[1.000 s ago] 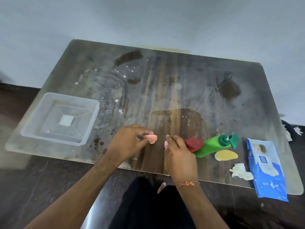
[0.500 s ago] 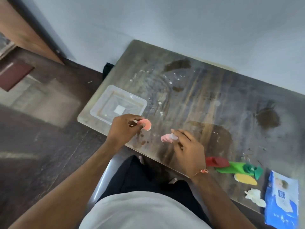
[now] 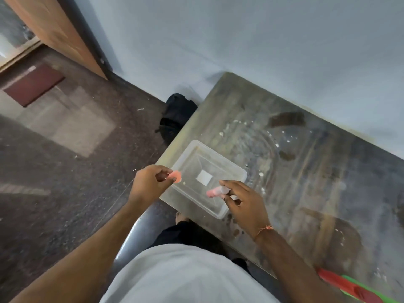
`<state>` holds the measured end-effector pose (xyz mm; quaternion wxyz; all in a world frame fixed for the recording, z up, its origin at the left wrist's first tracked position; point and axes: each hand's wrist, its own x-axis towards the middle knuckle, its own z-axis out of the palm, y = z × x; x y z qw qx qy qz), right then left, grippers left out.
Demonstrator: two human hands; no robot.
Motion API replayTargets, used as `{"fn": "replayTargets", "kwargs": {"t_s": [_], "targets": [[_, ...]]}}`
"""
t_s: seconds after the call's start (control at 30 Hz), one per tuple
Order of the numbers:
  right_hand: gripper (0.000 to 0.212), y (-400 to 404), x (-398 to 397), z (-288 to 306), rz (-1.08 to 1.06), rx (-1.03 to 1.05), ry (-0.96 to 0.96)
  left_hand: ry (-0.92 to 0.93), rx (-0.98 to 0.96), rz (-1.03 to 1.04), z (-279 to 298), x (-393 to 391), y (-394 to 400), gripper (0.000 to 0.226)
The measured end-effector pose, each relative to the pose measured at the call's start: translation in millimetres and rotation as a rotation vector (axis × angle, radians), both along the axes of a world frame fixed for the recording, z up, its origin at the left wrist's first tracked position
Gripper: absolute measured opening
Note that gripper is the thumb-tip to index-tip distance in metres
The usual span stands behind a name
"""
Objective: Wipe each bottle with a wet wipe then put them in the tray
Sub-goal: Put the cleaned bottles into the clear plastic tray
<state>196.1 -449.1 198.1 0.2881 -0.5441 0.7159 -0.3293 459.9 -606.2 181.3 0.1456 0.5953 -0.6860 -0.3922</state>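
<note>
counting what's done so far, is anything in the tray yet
Empty. Through the clear tray only its bare floor shows; the pink pieces are held over it, one in the left hand, one in the right hand.

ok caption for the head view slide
Both hands hold small pink pieces, left hand and right hand, over the clear tray.

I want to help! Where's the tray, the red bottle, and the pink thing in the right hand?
tray point(image 3: 237, 169), head view, far rim.
red bottle point(image 3: 341, 284), head view, its body.
pink thing point(image 3: 213, 192), head view, end sticking out from right hand.
</note>
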Motion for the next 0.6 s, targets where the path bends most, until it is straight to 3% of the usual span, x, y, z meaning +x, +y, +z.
{"fn": "replayTargets", "kwargs": {"t_s": [0.3,0.6], "targets": [[0.051,-70.8,48.3,-30.1,0.071,0.114,0.007,0.004,0.071,-0.100,-31.8,11.0,-36.5,0.017],[0.069,-98.8,67.6,-39.0,0.206,0.283,0.129,0.042,0.056,-0.134,-61.7,10.8,-31.7,0.022]]}}
